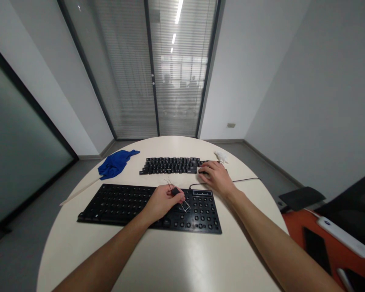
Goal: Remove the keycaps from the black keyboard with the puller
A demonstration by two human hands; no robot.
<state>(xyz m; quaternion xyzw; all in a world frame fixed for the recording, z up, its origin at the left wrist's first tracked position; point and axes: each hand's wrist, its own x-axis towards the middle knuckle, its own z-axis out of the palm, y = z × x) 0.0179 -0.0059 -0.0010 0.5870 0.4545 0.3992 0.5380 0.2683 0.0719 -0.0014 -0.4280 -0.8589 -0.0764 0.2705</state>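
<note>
My left hand point(166, 200) is closed around a keycap puller point(175, 191), its dark handle between the fingers and thin wire loops sticking out at both ends. It is above a black keyboard base point(121, 205) that lies slightly tilted on the table, most of its key positions bare. Beyond the base, a block of loose black keycaps point(170, 165) is laid out in rows. My right hand point(215, 175) reaches over the right end of these keycaps, fingers bent down and apart from the thumb. It covers some keycaps, and its fingertips are partly hidden.
A blue cloth point(115, 163) lies at the table's left, with a pale stick point(79, 192) extending from it. A crumpled white tissue point(221, 157) is behind my right hand. A black cable point(246, 179) runs from the base to the right table edge. A red-orange chair point(298, 231) holds several devices.
</note>
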